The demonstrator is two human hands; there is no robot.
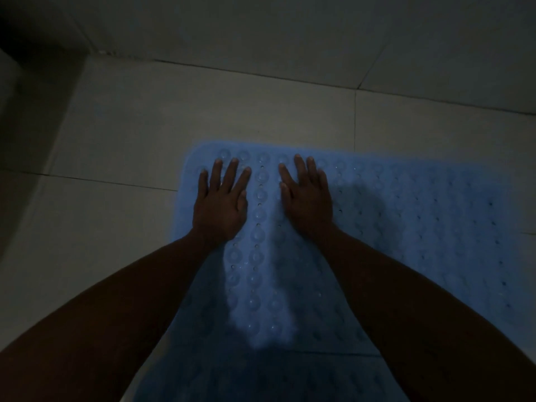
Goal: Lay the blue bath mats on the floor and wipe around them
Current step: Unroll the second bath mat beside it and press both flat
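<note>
A blue bath mat (406, 227) lies flat on the pale tiled floor (116, 140), its suction-cup bumps showing. Its far edge runs just beyond the fingertips, and its far-left corner sits just left of the left hand (222, 203). Both hands rest palm-down on the mat, fingers spread and gripping nothing; the right hand (307, 198) lies just beside the left, a strip of mat between them. Bare tile stretches open to the left and far side, up to a dark wall (261, 24).
</note>
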